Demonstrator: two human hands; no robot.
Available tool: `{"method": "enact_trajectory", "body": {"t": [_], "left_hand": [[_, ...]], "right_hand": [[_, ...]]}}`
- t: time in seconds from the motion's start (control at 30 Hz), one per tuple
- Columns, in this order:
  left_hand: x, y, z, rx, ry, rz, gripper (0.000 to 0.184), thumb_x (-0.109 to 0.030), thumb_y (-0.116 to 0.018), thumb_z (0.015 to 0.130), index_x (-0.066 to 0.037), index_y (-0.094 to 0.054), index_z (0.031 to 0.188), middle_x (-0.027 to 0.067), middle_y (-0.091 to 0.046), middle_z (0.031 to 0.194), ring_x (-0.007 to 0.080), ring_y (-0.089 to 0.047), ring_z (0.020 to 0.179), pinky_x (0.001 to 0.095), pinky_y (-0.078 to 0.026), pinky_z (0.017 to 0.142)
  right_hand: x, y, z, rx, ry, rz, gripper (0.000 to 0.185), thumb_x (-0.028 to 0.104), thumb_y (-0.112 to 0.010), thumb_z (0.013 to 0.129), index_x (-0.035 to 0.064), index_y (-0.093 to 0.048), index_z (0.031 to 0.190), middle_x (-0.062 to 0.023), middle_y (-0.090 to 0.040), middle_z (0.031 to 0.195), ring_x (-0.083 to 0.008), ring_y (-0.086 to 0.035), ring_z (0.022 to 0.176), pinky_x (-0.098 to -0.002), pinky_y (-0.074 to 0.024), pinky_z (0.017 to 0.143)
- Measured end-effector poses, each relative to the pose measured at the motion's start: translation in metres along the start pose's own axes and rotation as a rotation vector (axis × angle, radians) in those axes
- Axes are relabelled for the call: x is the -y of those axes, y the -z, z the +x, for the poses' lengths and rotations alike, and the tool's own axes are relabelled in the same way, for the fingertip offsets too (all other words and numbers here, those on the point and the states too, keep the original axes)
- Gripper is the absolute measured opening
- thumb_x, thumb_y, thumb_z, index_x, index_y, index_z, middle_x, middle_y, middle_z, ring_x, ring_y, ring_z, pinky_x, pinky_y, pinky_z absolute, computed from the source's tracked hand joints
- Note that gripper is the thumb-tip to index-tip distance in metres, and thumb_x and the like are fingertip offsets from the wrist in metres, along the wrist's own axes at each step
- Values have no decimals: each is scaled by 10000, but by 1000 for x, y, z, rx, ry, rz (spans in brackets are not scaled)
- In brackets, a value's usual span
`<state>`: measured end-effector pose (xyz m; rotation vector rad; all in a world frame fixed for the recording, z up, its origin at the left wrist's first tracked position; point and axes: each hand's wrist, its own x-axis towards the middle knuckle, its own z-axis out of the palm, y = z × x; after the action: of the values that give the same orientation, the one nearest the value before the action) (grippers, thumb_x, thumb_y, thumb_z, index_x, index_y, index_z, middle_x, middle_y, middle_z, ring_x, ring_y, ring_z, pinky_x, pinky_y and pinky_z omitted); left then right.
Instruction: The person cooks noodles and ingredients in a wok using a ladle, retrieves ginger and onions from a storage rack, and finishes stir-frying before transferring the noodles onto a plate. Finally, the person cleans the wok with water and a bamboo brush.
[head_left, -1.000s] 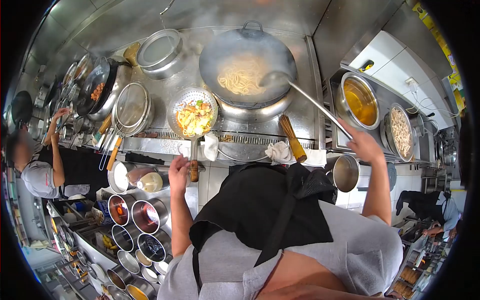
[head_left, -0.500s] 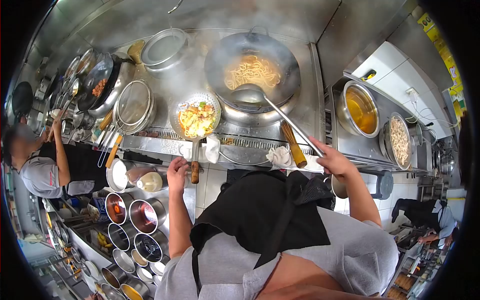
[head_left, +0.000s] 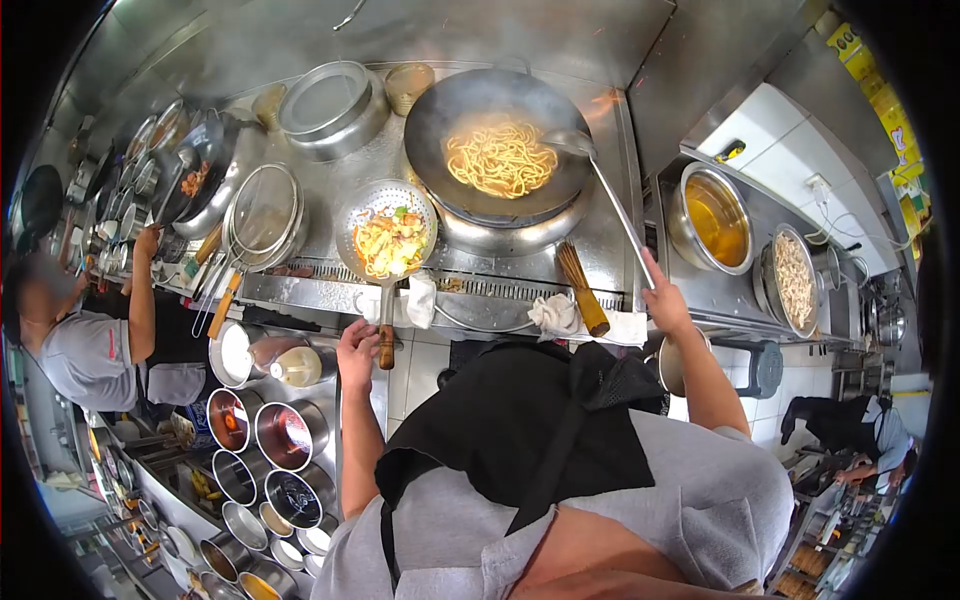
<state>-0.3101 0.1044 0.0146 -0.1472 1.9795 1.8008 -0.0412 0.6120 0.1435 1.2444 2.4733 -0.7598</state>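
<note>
My right hand (head_left: 668, 300) is closed round the end of a long-handled ladle (head_left: 625, 205). The ladle's bowl rests at the right inner side of a black wok (head_left: 425, 135), beside the noodles (head_left: 500, 158) lying in it. Steam rises from the wok. My left hand (head_left: 358, 352) is held with loosely bent fingers just left of the wooden handle of a perforated strainer (head_left: 350, 215), holding nothing that I can see. That strainer sits left of the wok and carries cooked egg, vegetables and other pieces (head_left: 390, 240).
A bamboo brush (head_left: 585, 295) and a white cloth (head_left: 555, 315) lie on the stove's front edge. To the right stand a bowl of yellow liquid (head_left: 720, 220) and one of pale shreds (head_left: 794, 285). Left are mesh strainers (head_left: 265, 210), sauce pots (head_left: 290, 435) and a co-worker (head_left: 85, 350).
The ladle's bowl has moved right and up, from in front of the noodles to the wok's right side. My right hand has shifted slightly up. The noodles look more gathered, with less steam.
</note>
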Motion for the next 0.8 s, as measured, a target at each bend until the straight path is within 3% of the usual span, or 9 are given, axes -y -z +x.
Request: {"method": "enact_trajectory", "body": {"t": [0.07,0.33,0.37,0.47,0.57,0.63,0.67,0.73,0.8], "left_hand": [[-2,-4,-6,-12,-9,3,452,-54,-585,875,-16,-533,1322,130,-653,1200,180,-641,1003,298,-500,794],[-9,-13,2,6,-8,-32,438,-22,-568,878,7,-529,1314,136,-646,1202,160,-637,977,257,-498,775],[-10,-13,4,3,-2,-16,437,-23,-567,880,11,-529,1313,137,-645,1203,159,-637,981,257,-499,776],[10,-7,20,-13,2,-13,443,-37,-571,878,18,-526,1316,142,-644,1194,183,-638,993,278,-508,778],[70,5,58,-74,-137,263,429,-55,-575,882,25,-534,1302,154,-644,1179,217,-635,1012,300,-513,786],[73,-2,61,35,153,26,449,-101,-589,913,10,-498,1338,168,-645,1139,267,-650,971,347,-535,744],[65,-2,57,226,389,-315,458,-170,-611,944,-26,-449,1348,169,-644,1061,273,-655,835,383,-546,660],[59,-10,64,276,470,-407,400,-212,-633,951,-67,-434,1266,137,-629,924,234,-603,651,375,-520,544],[35,-20,60,359,456,-359,281,-204,-652,941,-90,-454,1105,88,-584,804,170,-532,561,323,-476,487]], "right_hand": [[-7,-26,1,-214,415,229,812,35,-556,873,308,-221,1561,-250,-519,1392,-434,-562,1192,-423,-459,986],[-7,-27,21,-61,222,391,783,25,-537,882,245,-230,1568,-242,-490,1434,-368,-567,1238,-374,-437,1024],[-17,-44,44,-238,445,316,784,-12,-522,889,229,-226,1574,-170,-564,1246,-246,-574,964,-319,-461,814],[8,-46,43,-221,510,423,785,-20,-512,916,250,-199,1583,-14,-544,744,-74,-413,475,-258,-367,432],[59,-29,12,159,156,784,770,28,-526,931,238,-176,1584,15,-462,640,-95,-445,477,-274,-397,434],[61,-24,7,174,190,708,777,33,-534,928,237,-172,1585,17,-464,635,-91,-440,477,-272,-399,435],[58,-24,8,188,225,631,785,38,-541,924,235,-168,1586,19,-466,630,-86,-436,476,-270,-401,436],[16,-49,29,-174,516,146,808,56,-537,897,287,-163,1574,-294,-676,1019,-468,-660,875,-520,-490,846],[39,-20,-2,-53,132,-117,803,85,-533,907,320,-146,1571,-330,-652,1003,-500,-630,920,-532,-484,860]]}}
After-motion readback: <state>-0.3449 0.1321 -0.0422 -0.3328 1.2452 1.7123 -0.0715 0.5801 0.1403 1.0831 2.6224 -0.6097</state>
